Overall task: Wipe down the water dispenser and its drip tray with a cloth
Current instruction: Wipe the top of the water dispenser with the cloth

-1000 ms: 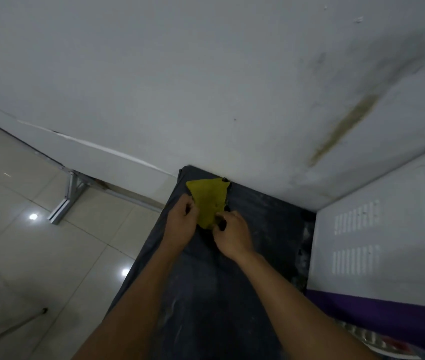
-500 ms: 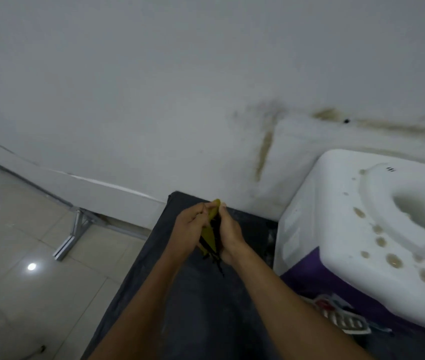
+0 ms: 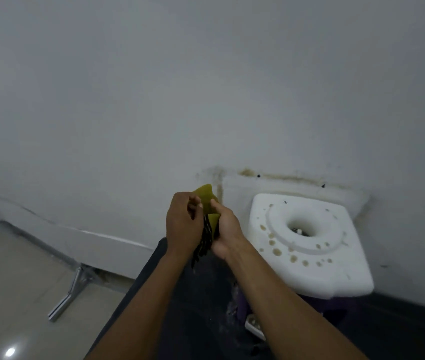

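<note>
Cloth (image 3: 207, 201): a second ago spread flat on the dark counter (image 3: 201, 307); now folded and lifted clear of it, with a dark striped part hanging between the palms.
Left hand (image 3: 184, 227): raised off the counter, gripping the cloth.
Right hand (image 3: 225, 229): raised alongside, thumb pinching the cloth.
Dispenser (image 3: 307, 250): its whole stained top has come into view.
</note>
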